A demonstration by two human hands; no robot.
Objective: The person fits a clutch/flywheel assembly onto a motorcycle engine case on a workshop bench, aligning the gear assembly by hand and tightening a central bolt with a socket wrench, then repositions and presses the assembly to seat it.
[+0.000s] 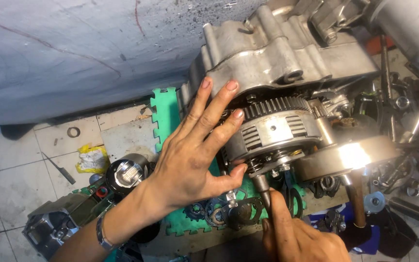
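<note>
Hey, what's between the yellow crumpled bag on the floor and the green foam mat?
In the head view, a black cylindrical part with a shiny centre sits between the yellow bag and the green foam mat.

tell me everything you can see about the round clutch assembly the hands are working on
The clutch assembly is a round, dull grey metal drum with slotted sides, a ring of gear teeth along its upper edge and small springs underneath. It sits mounted in the engine casing, its face tilted toward the camera. The left hand spreads over its left side, fingers touching it. The right hand holds a tool with its tip at the lower edge.
</note>
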